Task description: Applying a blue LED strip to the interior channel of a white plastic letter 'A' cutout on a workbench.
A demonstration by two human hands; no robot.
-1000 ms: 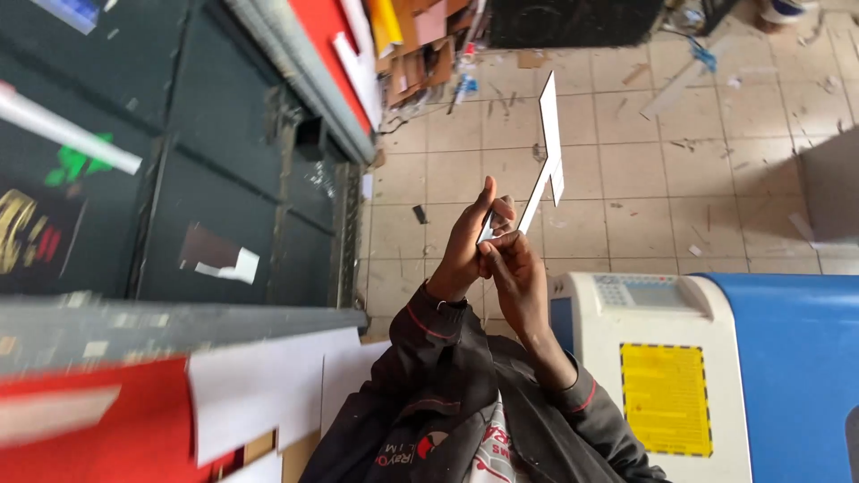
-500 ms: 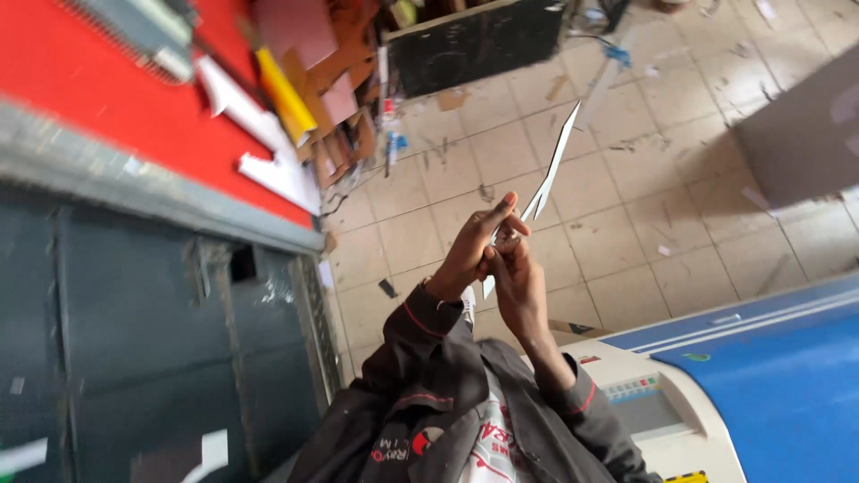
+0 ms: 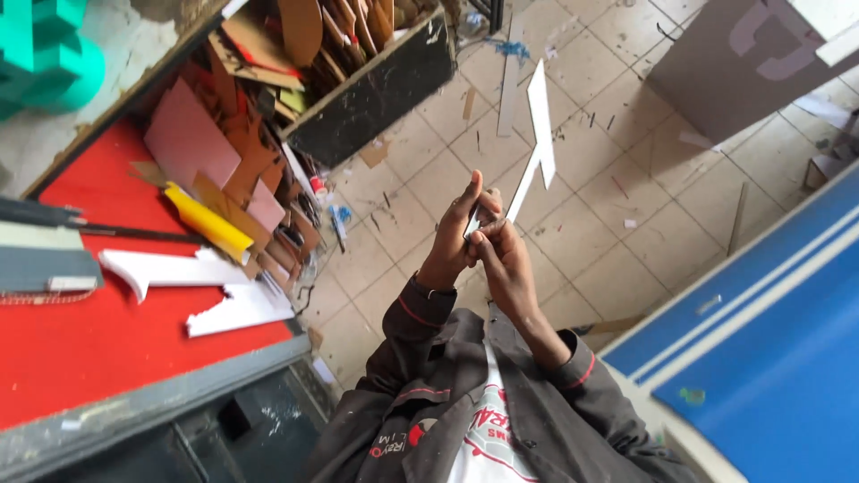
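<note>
Both hands are raised together over the tiled floor. My left hand (image 3: 450, 240) and my right hand (image 3: 501, 255) pinch the lower end of a long, thin white cut-out piece (image 3: 540, 134), which stands up and away from the fingers and widens near its middle. The fingertips meet around a small grey part (image 3: 472, 221) at the base of the piece; what that part is cannot be told. Dark jacket sleeves with red trim cover both forearms.
A red-topped bench (image 3: 80, 349) at left carries white letter cut-outs (image 3: 192, 291), a yellow piece (image 3: 208, 224) and a heap of board offcuts (image 3: 237, 152). A black crate (image 3: 376, 98) of scraps stands on the littered tile floor. A blue machine (image 3: 769, 340) is at right, a grey board (image 3: 734, 63) top right.
The view has swung, so the bench and the blue machine sit differently in frame. The hands stay together on the white piece, which now points more straight up.
</note>
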